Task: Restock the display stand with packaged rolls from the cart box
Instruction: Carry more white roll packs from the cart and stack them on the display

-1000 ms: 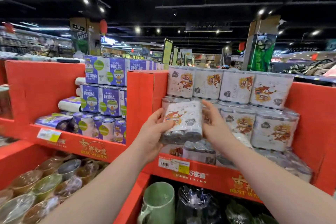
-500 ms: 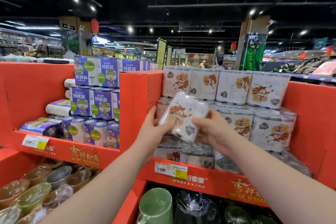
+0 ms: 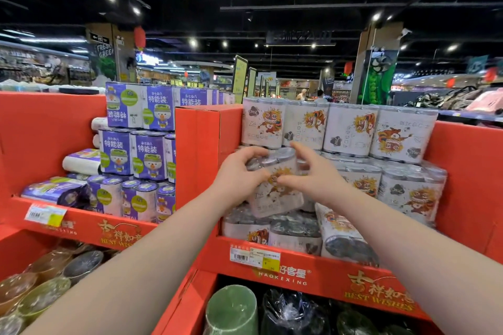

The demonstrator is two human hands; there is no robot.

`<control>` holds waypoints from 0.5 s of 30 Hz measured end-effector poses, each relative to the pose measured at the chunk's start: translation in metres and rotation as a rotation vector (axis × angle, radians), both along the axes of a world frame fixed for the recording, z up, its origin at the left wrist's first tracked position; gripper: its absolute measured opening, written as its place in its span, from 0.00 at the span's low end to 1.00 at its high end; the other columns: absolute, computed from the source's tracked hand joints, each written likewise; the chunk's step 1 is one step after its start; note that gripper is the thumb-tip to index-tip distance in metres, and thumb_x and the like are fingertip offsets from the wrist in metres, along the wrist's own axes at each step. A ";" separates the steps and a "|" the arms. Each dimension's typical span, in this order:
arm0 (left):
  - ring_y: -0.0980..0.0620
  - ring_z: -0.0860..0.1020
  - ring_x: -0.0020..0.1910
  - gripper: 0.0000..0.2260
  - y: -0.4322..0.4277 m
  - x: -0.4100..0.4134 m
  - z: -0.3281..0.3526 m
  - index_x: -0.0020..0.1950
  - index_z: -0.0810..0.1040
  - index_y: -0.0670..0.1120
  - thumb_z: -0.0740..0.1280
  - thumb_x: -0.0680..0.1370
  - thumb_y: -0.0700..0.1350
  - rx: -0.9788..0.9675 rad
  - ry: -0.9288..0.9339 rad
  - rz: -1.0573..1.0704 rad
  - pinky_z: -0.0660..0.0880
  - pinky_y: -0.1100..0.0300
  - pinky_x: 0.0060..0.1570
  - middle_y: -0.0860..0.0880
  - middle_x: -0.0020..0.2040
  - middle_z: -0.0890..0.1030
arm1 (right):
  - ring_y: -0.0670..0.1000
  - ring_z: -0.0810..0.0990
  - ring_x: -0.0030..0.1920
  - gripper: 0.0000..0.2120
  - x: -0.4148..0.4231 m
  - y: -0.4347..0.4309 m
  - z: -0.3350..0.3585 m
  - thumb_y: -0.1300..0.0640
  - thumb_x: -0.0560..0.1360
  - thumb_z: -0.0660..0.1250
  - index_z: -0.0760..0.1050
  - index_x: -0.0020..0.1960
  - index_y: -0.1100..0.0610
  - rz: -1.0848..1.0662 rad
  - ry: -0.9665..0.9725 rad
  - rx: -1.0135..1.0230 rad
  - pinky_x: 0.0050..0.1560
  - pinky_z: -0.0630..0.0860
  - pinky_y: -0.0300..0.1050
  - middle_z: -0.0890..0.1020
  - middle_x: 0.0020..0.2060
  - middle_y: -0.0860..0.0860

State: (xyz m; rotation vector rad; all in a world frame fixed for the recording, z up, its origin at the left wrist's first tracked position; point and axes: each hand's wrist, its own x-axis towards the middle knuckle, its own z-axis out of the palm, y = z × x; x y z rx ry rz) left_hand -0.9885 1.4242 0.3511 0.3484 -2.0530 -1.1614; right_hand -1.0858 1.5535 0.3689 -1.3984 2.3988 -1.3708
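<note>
Roll pack (image 3: 277,198), upright, gripped between left hand (image 3: 236,175) and right hand (image 3: 315,181) inside the red display stand (image 3: 321,284).

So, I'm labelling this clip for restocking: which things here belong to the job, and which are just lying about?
Job: white roll pack, gripped by left hand and right hand; stacked white packs; red display stand.
Lying about: purple roll packs; green cup; wrapped bowls.

1. I read "HAOKEXING" on the near front lip of the red stand (image 3: 321,266), with "BEST WISHES" to its right.
2. The purple packs (image 3: 148,149) on the left say "特能装".
3. A top-row white roll pack (image 3: 262,122) shows "75", I think; it's blurred.
</note>
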 end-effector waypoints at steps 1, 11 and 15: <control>0.45 0.79 0.56 0.17 0.002 -0.002 0.001 0.58 0.77 0.49 0.70 0.72 0.34 -0.036 -0.018 -0.003 0.76 0.49 0.58 0.46 0.57 0.80 | 0.47 0.76 0.57 0.34 0.000 -0.003 0.000 0.57 0.70 0.74 0.63 0.71 0.49 0.015 -0.018 0.027 0.62 0.75 0.51 0.76 0.63 0.49; 0.52 0.70 0.65 0.19 -0.004 0.007 -0.008 0.63 0.75 0.42 0.63 0.74 0.30 -0.328 0.106 0.161 0.63 0.66 0.63 0.48 0.64 0.74 | 0.43 0.73 0.39 0.20 -0.002 -0.044 -0.025 0.52 0.66 0.77 0.71 0.52 0.51 -0.158 -0.098 -0.128 0.34 0.66 0.36 0.74 0.39 0.42; 0.48 0.63 0.74 0.22 -0.009 0.002 -0.017 0.69 0.71 0.41 0.62 0.76 0.31 -0.361 -0.064 0.149 0.57 0.60 0.72 0.45 0.73 0.68 | 0.46 0.70 0.44 0.27 0.000 -0.056 -0.029 0.51 0.67 0.77 0.67 0.59 0.54 -0.250 -0.052 -0.073 0.41 0.66 0.39 0.71 0.42 0.44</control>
